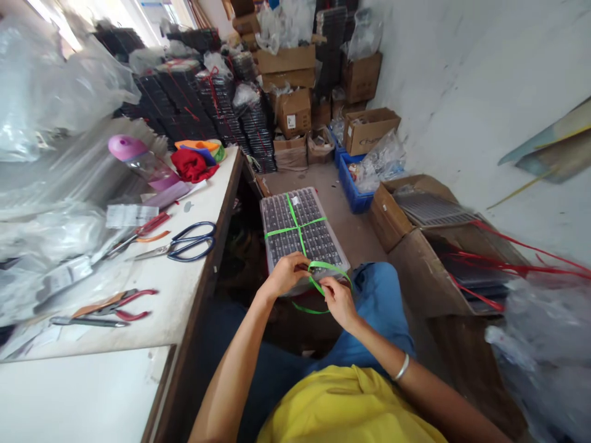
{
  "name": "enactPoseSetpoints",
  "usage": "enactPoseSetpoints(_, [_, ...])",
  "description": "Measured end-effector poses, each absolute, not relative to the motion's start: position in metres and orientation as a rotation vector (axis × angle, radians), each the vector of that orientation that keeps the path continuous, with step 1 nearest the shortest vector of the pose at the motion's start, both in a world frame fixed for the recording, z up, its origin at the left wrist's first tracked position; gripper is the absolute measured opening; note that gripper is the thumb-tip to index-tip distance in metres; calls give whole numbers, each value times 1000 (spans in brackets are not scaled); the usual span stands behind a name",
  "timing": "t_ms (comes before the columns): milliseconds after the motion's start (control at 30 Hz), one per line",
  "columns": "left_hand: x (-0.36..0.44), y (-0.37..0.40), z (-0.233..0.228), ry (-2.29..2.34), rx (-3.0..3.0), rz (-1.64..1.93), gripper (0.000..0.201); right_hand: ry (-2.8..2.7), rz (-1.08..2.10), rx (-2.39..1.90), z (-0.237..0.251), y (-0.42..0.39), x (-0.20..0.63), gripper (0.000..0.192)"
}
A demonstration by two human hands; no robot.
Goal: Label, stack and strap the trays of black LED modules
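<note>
A knot is being tied: the green strap [318, 274] that crosses the stack of trays [301, 231] is gathered at the stack's near edge, where its free ends are worked between both hands. The left hand [287, 275] is closed, its fingers pinching the strap just above the near edge; the right hand [338, 299] is pinched on the strap's looped end, close beside the left. A loose tail is seen curling below the hands, off the near edge.

The binding appears almost finished, judged from the cross already laid over the top. The next move seems to call for the loop to be drawn tight against the edge while tension is kept on both ends, so that the cross is not slackened.

The stack is rested on the person's lap, against the blue-trousered knee, with its far edge pointing toward the floor. It is made of clear, thin trays with dark grid-like contents, rectangular, with rounded corners. The strap is flat, narrow and bright green, running lengthwise and crosswise and meeting near the middle of the top.
</note>
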State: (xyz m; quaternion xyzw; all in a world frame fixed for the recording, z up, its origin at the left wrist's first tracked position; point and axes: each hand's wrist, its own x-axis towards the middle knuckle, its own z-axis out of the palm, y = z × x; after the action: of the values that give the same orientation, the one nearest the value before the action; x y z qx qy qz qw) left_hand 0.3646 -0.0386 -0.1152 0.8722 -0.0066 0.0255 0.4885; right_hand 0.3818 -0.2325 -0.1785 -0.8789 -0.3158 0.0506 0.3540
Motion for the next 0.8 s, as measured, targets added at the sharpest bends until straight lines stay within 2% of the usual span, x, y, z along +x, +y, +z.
enactPoseSetpoints(233, [364,-47,-127,50,2076,207,3,-1156,18,-2072,-166,-233,384,29])
enactPoseSetpoints(400, [363,-51,-123,12,2117,216,7,-1294,-47,-2031,-156,-227,391,24])
enactPoseSetpoints(667, [355,-54,-115,-84,2204,245,18,-956,-213,-2104,-142,-213,385,21])
enactPoseSetpoints(800, [349,-55,-118,-115,2216,267,22,-771,-195,-2217,-138,-204,383,21])
